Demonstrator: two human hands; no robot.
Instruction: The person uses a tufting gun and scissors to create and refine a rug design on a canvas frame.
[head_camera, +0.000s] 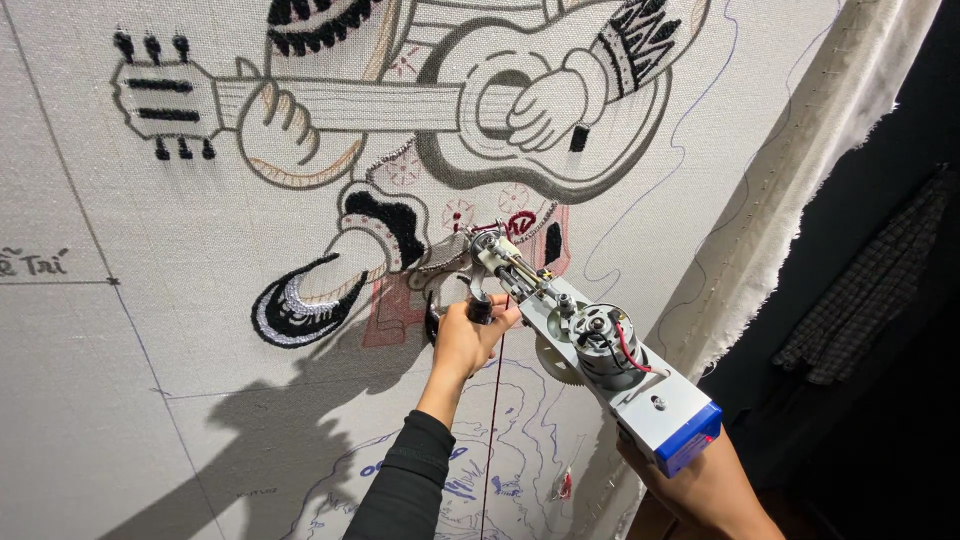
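While your left hand (470, 335) wraps closed around the black front grip (480, 310) of the tufting gun (580, 345), your right hand (700, 490) sits under the gun's rear end, just below the blue block (690, 440); its fingers are mostly hidden, so you cannot tell how tightly it closes, only that it is touching and bearing the gun there. One gun, two hands on it. Gun body is silver metal, tilted, nose up-left, rear down-right, with one round motor (598, 335) on top and red wires beside it. The nose (485, 243) meets the stretched grey cloth (120, 400) at the red yarn patch (520, 222). One dark red yarn strand (492, 420) hangs down from the gun, past your left wrist. Black sleeve (410, 480) covers your left forearm. On the cloth: one cartoon figure with one guitar (400, 100), one black-and-white shoe (300, 305) left of the gun's nose, blue sketch lines (480, 480) lower down. Frayed cloth edge (800, 170) runs along the right; a checked garment (870, 290) hangs in the dark beyond it.
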